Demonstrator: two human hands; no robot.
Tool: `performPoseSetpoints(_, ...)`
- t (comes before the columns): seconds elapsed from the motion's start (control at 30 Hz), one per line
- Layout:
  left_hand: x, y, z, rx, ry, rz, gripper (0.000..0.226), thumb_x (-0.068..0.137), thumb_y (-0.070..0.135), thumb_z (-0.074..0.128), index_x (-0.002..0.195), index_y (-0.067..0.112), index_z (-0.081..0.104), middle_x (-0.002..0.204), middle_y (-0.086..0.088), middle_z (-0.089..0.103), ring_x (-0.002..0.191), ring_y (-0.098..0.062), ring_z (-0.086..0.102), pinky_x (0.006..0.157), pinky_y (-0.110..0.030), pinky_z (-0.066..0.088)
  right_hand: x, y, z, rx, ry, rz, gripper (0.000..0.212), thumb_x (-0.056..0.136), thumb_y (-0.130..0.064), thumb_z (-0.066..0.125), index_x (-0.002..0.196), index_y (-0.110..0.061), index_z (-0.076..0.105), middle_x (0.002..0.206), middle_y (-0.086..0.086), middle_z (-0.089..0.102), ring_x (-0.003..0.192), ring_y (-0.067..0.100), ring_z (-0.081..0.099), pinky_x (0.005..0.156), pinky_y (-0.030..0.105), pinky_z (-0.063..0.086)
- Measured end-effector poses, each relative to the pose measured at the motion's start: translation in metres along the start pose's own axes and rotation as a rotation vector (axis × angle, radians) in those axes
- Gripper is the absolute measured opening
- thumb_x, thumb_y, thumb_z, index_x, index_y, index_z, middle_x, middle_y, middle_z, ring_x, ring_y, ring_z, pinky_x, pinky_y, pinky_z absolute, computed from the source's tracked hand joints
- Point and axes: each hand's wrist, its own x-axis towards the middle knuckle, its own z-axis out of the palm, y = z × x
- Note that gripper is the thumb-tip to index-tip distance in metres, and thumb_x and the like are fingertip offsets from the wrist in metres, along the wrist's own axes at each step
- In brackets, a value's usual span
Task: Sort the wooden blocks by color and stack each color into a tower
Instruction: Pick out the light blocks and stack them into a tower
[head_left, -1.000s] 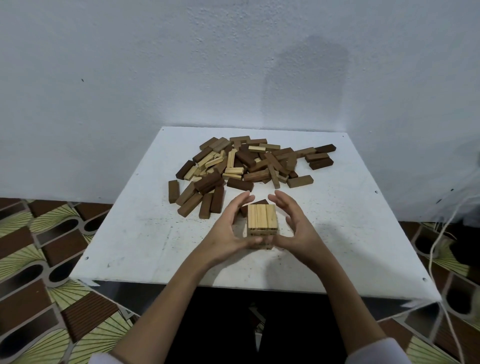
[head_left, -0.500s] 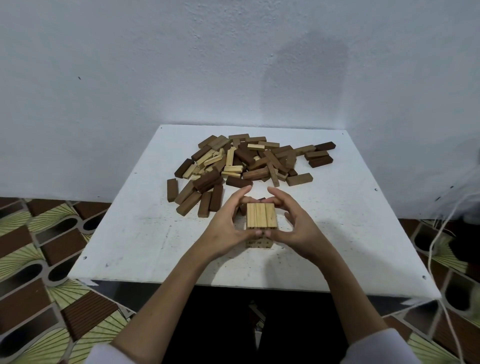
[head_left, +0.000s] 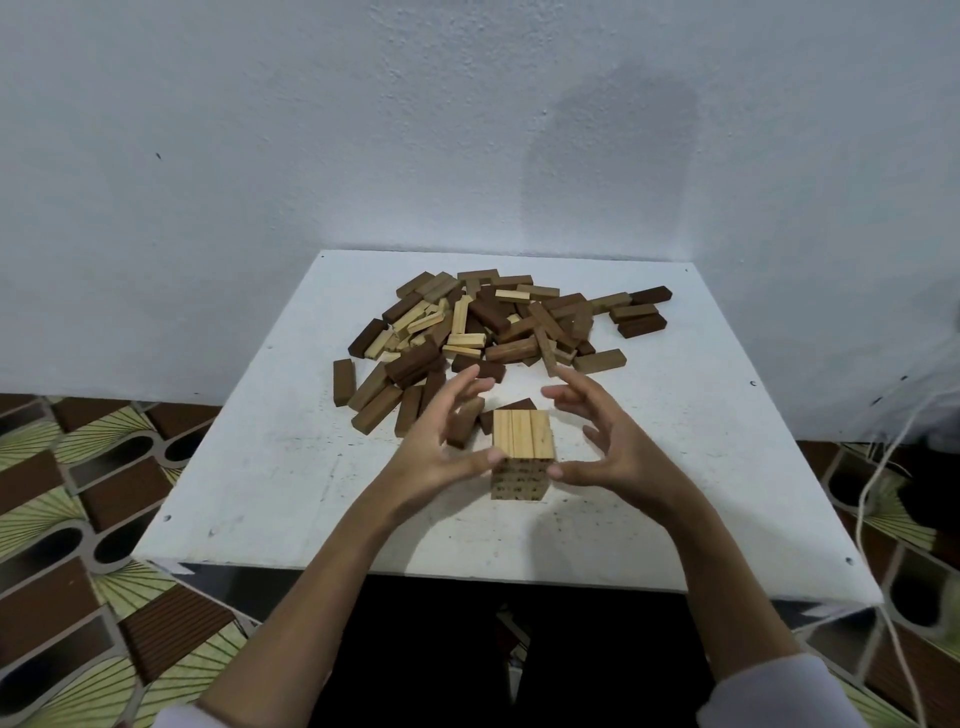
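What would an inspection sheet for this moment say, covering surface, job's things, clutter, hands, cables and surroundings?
Surface: white table, speckled with marks.
Job's things: light tower, three pale blocks across its top layer, near the front; mixed pile of pale, mid-brown and dark blocks behind it.
Clutter: nothing seen.
Hands: left hand and right hand flank the tower, fingers spread, thumb tips at its sides.
Cables: pale cord hanging at the right.
Surroundings: white wall; patterned floor.

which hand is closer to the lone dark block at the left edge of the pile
Left. The left hand is right of the dark block; the right hand lies farther right, beyond the light tower.
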Motion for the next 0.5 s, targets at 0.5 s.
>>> performPoseSetpoints(0.5, 0.087, -0.027, -0.086, 0.419, 0.41, -0.04, 0.026, 0.088, -0.003, 0.051, 0.092, 0.018, 0.066, 0.101, -0.001, 0.062, 0.104, -0.019, 0.057, 0.085, -0.024, 0.043, 0.14, -0.043, -0.013, -0.472, -0.045, -0.092, 0.022, 0.087, -0.004, 0.059, 0.105, -0.015, 0.067, 0.105, -0.003, 0.062, 0.096, 0.011, 0.059, 0.077, 0.018, 0.048)
